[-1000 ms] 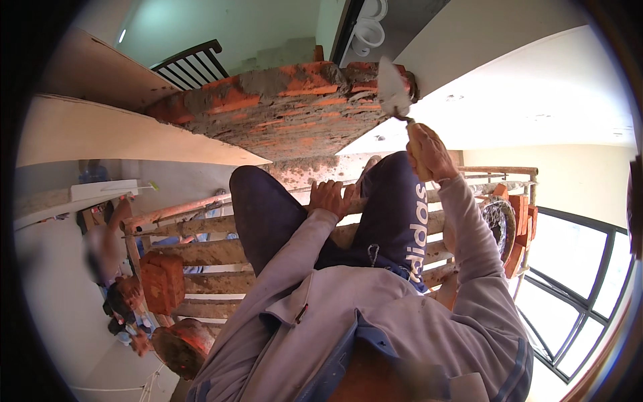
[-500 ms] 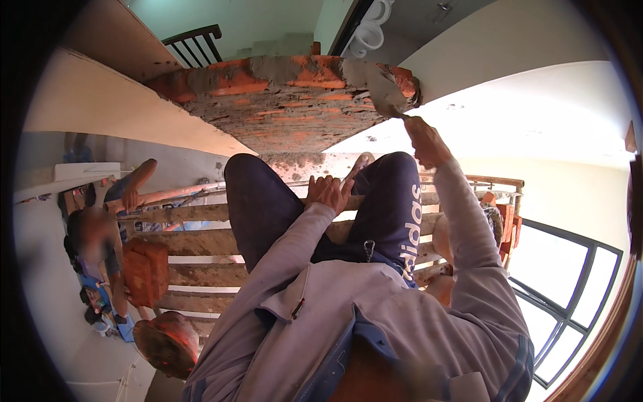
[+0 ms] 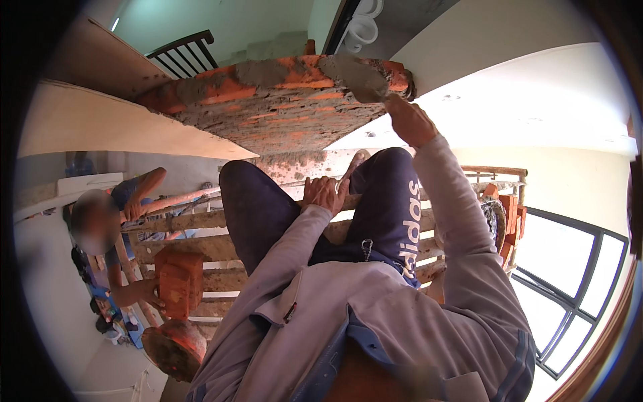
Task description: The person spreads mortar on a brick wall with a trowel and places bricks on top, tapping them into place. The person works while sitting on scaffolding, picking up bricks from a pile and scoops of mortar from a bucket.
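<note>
My right hand (image 3: 410,122) grips a trowel (image 3: 365,80) by its handle. The mortar-coated blade lies against the top edge at the right end of an orange brick wall (image 3: 268,107), which is smeared with grey mortar. My left hand (image 3: 322,194) rests between my knees by a plank, its fingers stretched out and holding nothing that I can see. To the left, a co-worker's hand (image 3: 144,295) touches a small stack of orange bricks (image 3: 179,285) on the planks.
Beneath me, scaffold planks (image 3: 218,246) lie with gaps between them. A mortar-stained round bucket (image 3: 175,350) stands at lower left. More bricks (image 3: 512,218) are stacked to the right, near a window (image 3: 569,268). A dark stair railing (image 3: 184,53) shows behind the wall.
My right hand and the trowel have shifted slightly left along the wall top. The co-worker leans nearer, and the brick stack has moved right and down. My left hand keeps its place.
</note>
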A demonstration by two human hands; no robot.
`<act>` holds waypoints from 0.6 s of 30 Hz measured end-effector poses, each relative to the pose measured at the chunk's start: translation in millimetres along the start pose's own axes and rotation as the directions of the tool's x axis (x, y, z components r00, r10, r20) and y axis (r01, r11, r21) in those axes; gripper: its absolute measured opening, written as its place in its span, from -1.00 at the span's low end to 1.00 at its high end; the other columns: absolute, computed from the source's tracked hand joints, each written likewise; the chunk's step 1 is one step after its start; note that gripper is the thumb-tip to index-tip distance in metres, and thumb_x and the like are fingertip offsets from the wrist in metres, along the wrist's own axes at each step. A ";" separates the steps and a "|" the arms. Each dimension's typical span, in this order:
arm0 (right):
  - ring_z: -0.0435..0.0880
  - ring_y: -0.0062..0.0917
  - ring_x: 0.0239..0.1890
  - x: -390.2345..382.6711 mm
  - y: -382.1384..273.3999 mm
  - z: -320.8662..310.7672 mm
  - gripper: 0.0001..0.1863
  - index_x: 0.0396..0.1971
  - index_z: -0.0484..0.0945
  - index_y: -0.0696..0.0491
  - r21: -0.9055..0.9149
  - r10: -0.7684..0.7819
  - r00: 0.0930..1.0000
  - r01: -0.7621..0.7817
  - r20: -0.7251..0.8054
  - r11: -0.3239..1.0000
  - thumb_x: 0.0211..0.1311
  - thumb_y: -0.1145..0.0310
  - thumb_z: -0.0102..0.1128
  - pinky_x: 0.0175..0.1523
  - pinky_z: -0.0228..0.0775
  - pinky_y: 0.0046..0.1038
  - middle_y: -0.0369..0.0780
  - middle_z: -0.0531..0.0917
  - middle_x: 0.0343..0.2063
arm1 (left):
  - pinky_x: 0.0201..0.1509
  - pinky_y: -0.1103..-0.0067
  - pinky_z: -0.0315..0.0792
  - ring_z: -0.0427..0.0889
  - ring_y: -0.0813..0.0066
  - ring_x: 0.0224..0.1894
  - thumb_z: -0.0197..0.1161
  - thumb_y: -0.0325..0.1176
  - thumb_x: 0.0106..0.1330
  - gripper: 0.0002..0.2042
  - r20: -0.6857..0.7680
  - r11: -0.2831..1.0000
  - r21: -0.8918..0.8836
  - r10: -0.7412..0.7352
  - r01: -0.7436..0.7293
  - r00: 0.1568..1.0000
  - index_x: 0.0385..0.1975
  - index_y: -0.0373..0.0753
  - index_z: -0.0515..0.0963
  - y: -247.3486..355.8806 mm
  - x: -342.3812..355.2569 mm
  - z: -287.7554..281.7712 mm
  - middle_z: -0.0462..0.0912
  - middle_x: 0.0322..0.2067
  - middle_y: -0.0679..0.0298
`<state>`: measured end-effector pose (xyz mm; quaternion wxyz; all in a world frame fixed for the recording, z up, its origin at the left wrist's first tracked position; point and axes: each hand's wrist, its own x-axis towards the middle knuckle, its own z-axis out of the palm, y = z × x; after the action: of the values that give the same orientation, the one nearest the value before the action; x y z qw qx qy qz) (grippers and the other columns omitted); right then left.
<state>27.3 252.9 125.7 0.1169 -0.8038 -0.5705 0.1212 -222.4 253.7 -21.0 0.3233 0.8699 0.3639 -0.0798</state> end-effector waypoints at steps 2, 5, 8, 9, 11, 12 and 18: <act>0.63 -0.09 -0.32 -19.8 22.3 -7.6 -0.82 -0.19 0.45 0.12 0.105 0.166 0.981 -0.176 0.096 0.979 0.21 0.48 -0.05 -0.21 0.50 -0.11 -0.03 0.59 -0.22 | 0.34 0.23 0.11 0.50 0.19 0.08 -0.22 0.14 0.42 -0.43 0.014 1.000 0.007 0.016 -0.016 1.000 -0.14 -0.23 0.60 2.2 -0.1 -2.6 0.62 -0.10 0.09; 0.63 -0.18 -0.28 -52.4 76.4 -5.7 -0.80 -0.16 0.47 0.04 0.070 0.078 0.995 -0.083 0.061 0.994 0.25 0.48 -0.05 -0.18 0.50 -0.15 -0.10 0.60 -0.21 | 0.23 0.27 0.26 0.58 0.17 -0.06 -0.12 0.08 0.40 -0.49 -0.005 0.998 0.017 0.060 -0.060 0.998 -0.20 -0.23 0.63 -1.8 0.6 -5.1 0.66 -0.20 0.10; 0.63 -0.20 -0.33 -88.7 61.9 -56.6 -0.90 -0.25 0.49 -0.01 -0.294 0.100 0.995 -0.094 0.007 0.951 0.25 0.40 0.04 -0.25 0.46 -0.18 -0.16 0.61 -0.30 | 0.14 0.30 0.35 0.59 0.16 -0.09 -0.07 0.03 0.39 -0.55 -0.055 0.997 -0.054 0.053 -0.056 0.997 -0.19 -0.24 0.61 0.2 -1.0 1.0 0.66 -0.22 0.10; 0.63 -0.20 -0.34 -96.3 59.0 -64.1 -0.92 -0.27 0.49 -0.02 -0.312 0.009 0.999 -0.020 -0.036 0.950 0.25 0.37 0.08 -0.27 0.45 -0.18 -0.18 0.61 -0.34 | 0.11 0.32 0.38 0.59 0.16 -0.09 -0.05 0.00 0.38 -0.57 -0.074 0.992 -0.111 0.050 -0.058 0.996 -0.18 -0.24 0.60 0.6 -3.4 2.2 0.66 -0.22 0.10; 0.63 -0.22 -0.34 -93.4 45.9 -67.5 -0.89 -0.29 0.49 -0.03 -0.228 0.066 0.997 -0.076 -0.050 0.971 0.21 0.34 0.17 -0.30 0.45 -0.22 -0.23 0.59 -0.40 | 0.06 0.32 0.42 0.59 0.14 -0.08 -0.03 -0.04 0.37 -0.60 -0.106 0.989 -0.120 0.071 -0.083 0.992 -0.15 -0.24 0.57 -1.0 0.3 2.2 0.65 -0.21 0.10; 0.63 -0.23 -0.33 -81.0 34.5 -62.8 -0.87 -0.27 0.49 -0.04 -0.190 0.006 0.999 -0.015 -0.048 0.982 0.19 0.35 0.19 -0.30 0.45 -0.21 -0.23 0.58 -0.41 | 0.02 0.32 0.44 0.59 0.13 -0.09 0.00 -0.07 0.36 -0.63 -0.093 0.989 -0.129 0.054 -0.065 0.994 -0.15 -0.24 0.57 -2.4 1.3 1.1 0.64 -0.21 0.09; 0.63 -0.21 -0.31 -21.8 68.3 -6.1 -0.70 -0.10 0.53 -0.15 -0.197 -0.117 0.988 0.094 -0.105 0.976 0.14 0.35 0.25 -0.28 0.47 -0.16 -0.20 0.58 -0.41 | -0.01 0.29 0.42 0.58 0.10 -0.15 0.02 -0.07 0.35 -0.65 -0.145 0.992 -0.095 0.067 -0.081 0.987 -0.18 -0.23 0.56 -6.0 0.3 5.2 0.63 -0.27 0.08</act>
<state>83.1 210.0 110.5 0.0783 -0.7855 -0.6138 0.0123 -225.7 253.8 -28.2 0.3429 0.8689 0.3567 0.0125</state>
